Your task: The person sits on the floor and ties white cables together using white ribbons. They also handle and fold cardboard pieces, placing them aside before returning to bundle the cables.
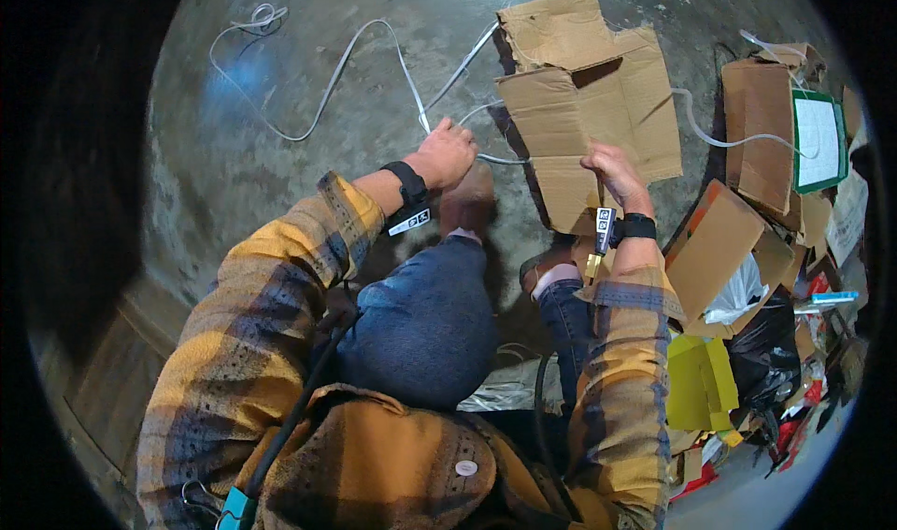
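Observation:
My left hand (448, 153) is closed around a flat white plastic strap (341, 67), which loops away over the concrete floor. Another length of it runs from near the hand up to the cardboard's left edge. My right hand (614, 171) pinches a flap of a flattened brown cardboard box (550, 120), its fingertips curled at the fold. The cardboard lies open before me, with torn, creased panels. Strap also passes towards its underside, where the cardboard hides it. Both wrists wear black bands with printed tags.
To the right stands a heap of waste: a brown carton (757, 130), a tilted carton (718, 249) with a white plastic bag (737, 293), a yellow-green box (697, 383) and a black plastic bag (764, 348). More strapping (501, 395) lies between my legs. Wooden boards (115, 369) lie at lower left.

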{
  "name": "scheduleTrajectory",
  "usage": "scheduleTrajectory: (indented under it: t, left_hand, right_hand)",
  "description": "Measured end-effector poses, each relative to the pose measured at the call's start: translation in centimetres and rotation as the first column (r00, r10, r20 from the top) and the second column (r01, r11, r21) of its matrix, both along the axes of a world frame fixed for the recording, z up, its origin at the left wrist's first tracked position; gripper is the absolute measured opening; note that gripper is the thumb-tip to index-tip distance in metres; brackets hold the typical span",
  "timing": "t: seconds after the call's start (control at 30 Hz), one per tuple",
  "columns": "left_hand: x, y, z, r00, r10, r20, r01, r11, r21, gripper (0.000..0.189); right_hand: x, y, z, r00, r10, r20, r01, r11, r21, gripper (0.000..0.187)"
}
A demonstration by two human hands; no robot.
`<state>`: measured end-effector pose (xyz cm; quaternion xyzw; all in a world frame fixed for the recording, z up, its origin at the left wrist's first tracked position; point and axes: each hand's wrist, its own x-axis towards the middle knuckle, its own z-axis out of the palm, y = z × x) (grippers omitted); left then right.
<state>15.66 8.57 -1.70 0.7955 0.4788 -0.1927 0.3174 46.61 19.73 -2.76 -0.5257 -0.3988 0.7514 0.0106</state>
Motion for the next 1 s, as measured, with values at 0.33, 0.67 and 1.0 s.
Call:
scheduleTrajectory:
  t: [0.33,0.67,1.0]
  left_hand:
    - [-3.3,-1.4,0.8,0.995,0.099,0.012,-0.100,0.989,0.110,0.019]
    - [-2.9,-2.6,1.7,0.976,0.095,0.198,-0.102,0.994,0.026,0.021]
    - [-2.8,-4.0,0.4,0.953,0.233,0.196,-0.242,0.970,0.022,0.030]
  right_hand:
    - [1.1,-0.2,-0.3,0.984,-0.177,-0.026,0.178,0.984,0.018,0.008]
    - [2.9,0.0,-0.6,0.940,-0.339,0.044,0.342,0.936,-0.082,0.006]
    - [3.4,-0.2,0.1,0.885,-0.456,0.087,0.460,0.888,-0.022,0.005]
